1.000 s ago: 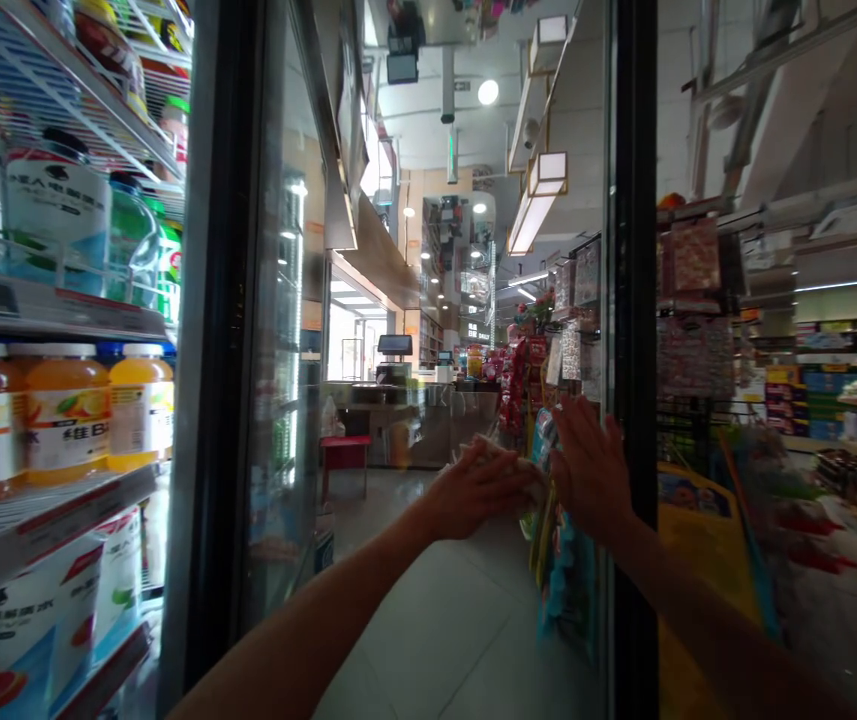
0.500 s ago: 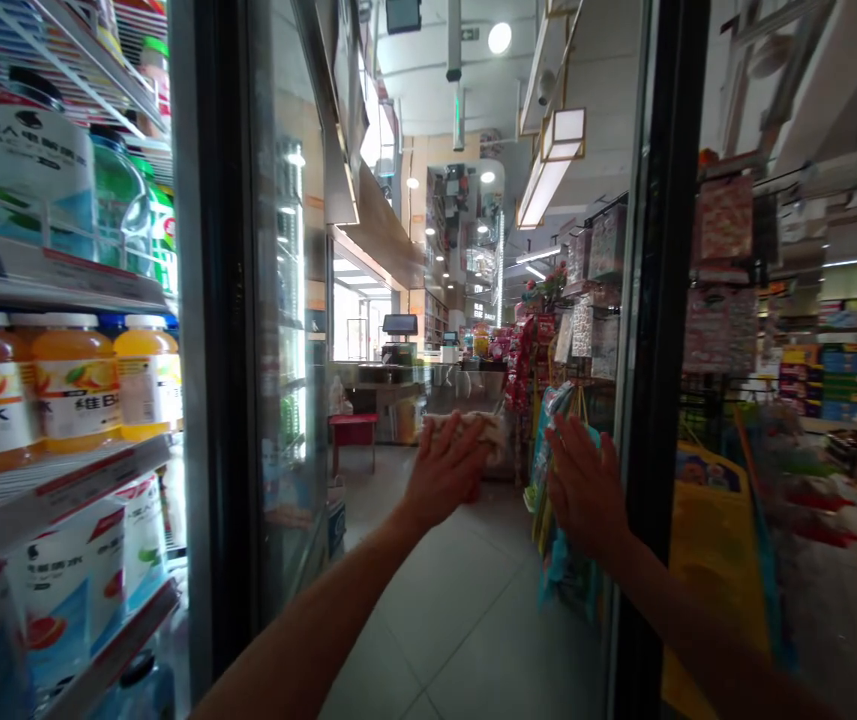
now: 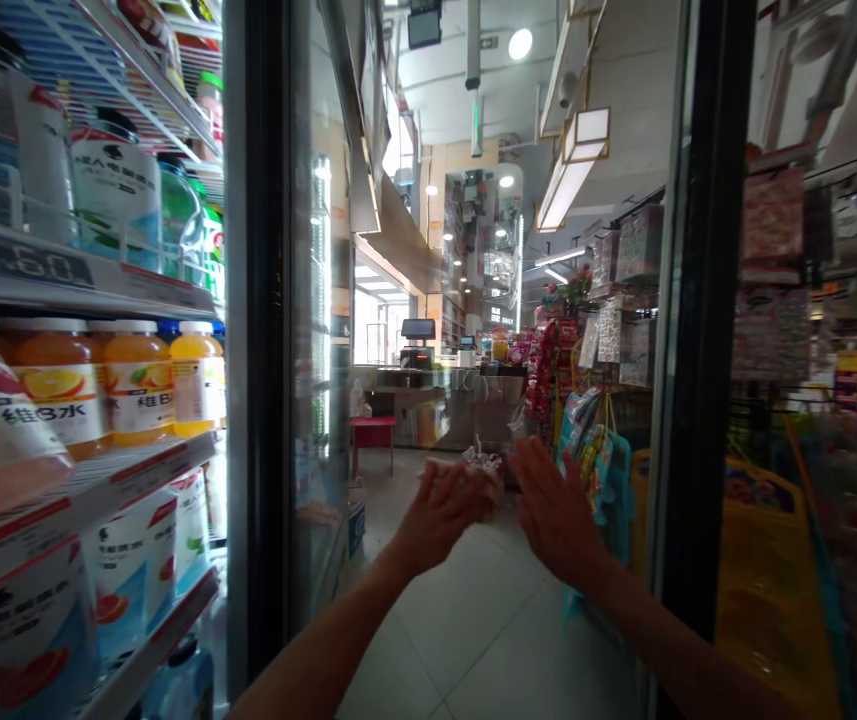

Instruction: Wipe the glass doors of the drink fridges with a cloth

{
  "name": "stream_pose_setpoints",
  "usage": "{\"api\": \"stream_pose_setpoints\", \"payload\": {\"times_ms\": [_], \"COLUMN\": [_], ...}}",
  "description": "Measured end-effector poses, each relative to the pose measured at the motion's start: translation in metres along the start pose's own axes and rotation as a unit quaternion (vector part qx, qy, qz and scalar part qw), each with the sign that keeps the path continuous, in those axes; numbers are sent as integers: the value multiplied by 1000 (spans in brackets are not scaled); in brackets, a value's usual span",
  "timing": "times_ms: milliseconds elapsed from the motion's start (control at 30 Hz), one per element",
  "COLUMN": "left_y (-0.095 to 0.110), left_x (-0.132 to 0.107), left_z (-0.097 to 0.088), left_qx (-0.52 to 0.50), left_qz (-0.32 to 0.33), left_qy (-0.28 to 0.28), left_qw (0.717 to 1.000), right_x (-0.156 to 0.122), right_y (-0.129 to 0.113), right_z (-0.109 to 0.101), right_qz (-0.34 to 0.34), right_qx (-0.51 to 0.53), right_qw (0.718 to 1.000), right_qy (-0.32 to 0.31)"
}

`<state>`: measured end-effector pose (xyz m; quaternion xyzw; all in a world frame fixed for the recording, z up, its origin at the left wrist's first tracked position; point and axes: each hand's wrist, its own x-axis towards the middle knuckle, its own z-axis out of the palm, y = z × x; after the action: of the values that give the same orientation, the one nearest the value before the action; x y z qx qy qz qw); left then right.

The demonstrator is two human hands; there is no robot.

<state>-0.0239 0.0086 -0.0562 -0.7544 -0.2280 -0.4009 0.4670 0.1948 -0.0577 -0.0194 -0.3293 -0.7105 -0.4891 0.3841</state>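
My left hand [image 3: 432, 520] reaches forward to the glass door [image 3: 413, 620], its fingers stretched over a crumpled, pale cloth [image 3: 484, 490]. The cloth is dim and partly hidden by the fingers, pressed toward the pane. To its right, my right hand [image 3: 559, 510] is raised with palm forward and fingers extended; nothing shows in it. It appears to lie against the same glass, though contact is hard to make out. Black upright frames [image 3: 259, 360] border the glass.
A lit cooler stands at left, with orange drink bottles [image 3: 139, 380], drink pouches [image 3: 128, 560] and wire shelves with price strips [image 3: 75, 265]. Through the glass appear a tiled floor [image 3: 503, 610], a red stool [image 3: 372, 435], a counter screen [image 3: 418, 328] and hanging goods [image 3: 608, 470].
The view has turned slightly left, bringing more of the cooler in. Both hands are lower and farther left against the door; the cloth has moved down with my left hand.
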Motion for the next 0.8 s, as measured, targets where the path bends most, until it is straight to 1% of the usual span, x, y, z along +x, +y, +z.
{"api": "stream_pose_setpoints", "payload": {"times_ms": [33,67,100,133,167,200,233,267,333,367,400,433,467,500,533,567,600,633,667,700,733,767,800], "left_y": [0,-2,-4,-6,-6,-6,-3,0,5,6,4,1,-3,-6,-8,-9,-9,-8,-8,-10,-14,-19,-25], "left_x": [-6,-10,-14,-16,-18,-20,-22,-26,-36,-42,-48,-53,-58,-61,-63,-64,-65,-65,-66,-68,-70,-74,-78], "left_z": [1,1,2,2,3,3,4,5,7,9,10,11,12,12,13,14,14,15,16,16,17,18,19], "left_qx": [-4,0,14,33,51,63,64,54,18,5,1,8,20,33,41,41,31,14,-4,-17,-19,-9,10], "left_qz": [35,18,-50,-146,-237,-293,-301,-265,-133,-92,-94,-140,-217,-301,-370,-407,-408,-376,-328,-292,-288,-319,-373], "left_qy": [-10,-7,10,37,65,84,89,78,28,10,8,23,53,87,113,124,116,95,68,48,48,71,108], "left_qw": [999,1000,999,988,968,950,947,959,991,996,996,990,975,949,921,904,905,922,942,955,956,945,921], "right_x": [2,4,5,7,8,9,10,10,11,11,11,11,11,10,10,10,10,11,11,12,12,12,12], "right_y": [-4,-7,-10,-13,-16,-19,-22,-24,-30,-32,-33,-34,-35,-36,-37,-38,-39,-40,-41,-43,-43,-44,-44], "right_z": [2,3,5,7,9,11,13,15,18,20,21,22,23,24,25,26,28,30,31,33,34,34,35], "right_qz": [-2,-3,-3,-3,-3,-5,-8,-11,-16,-14,-12,-10,-9,-8,-10,-12,-15,-17,-19,-18,-16,-14,-12], "right_qx": [5,10,15,19,23,28,33,38,45,47,50,52,54,55,56,55,55,56,58,62,65,68,68], "right_qw": [1000,1000,1000,1000,1000,1000,999,999,999,999,999,999,999,998,998,998,998,998,998,998,998,998,998], "right_qy": [0,2,6,10,11,10,8,6,3,3,3,2,1,0,-1,-2,-3,-3,-2,-1,2,3,3]}}
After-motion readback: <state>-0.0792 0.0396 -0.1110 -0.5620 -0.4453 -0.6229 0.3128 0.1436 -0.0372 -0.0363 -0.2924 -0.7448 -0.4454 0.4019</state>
